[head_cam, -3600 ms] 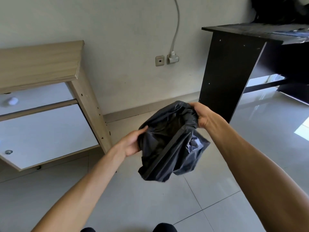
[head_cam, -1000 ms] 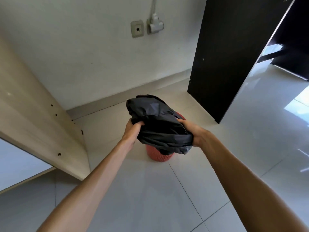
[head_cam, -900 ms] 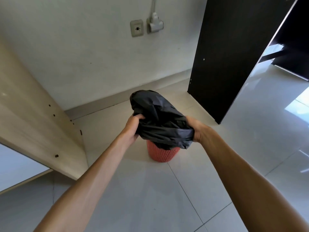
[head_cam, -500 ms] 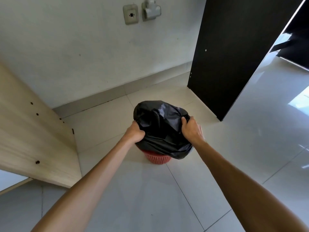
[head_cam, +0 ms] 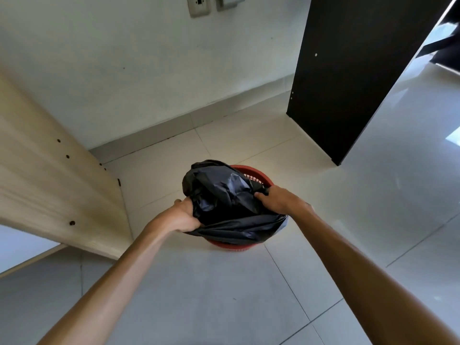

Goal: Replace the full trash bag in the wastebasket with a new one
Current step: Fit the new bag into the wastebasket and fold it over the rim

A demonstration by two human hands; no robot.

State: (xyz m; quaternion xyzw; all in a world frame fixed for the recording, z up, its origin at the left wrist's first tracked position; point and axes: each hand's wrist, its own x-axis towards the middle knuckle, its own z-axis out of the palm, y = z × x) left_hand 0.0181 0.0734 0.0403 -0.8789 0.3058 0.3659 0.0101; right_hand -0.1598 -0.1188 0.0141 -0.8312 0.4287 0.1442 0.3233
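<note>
Crumpled black plastic trash bag (head_cam: 225,202) sits bunched over the round red mesh wastebasket (head_cam: 258,174) on the floor, between both hands: left hand (head_cam: 185,216) fingers grip its near-left edge, right hand (head_cam: 280,201) fingers pinch the right, far rim uncovered.

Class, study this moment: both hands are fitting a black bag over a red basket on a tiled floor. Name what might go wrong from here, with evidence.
1. The black bag is bunched above the red basket, whose far rim is uncovered; the bag may slip in unevenly.
2. The left hand and right hand grip and pull thin plastic; it might tear.
3. The basket stands free on glossy tiled floor; it could slide or tip.
</note>
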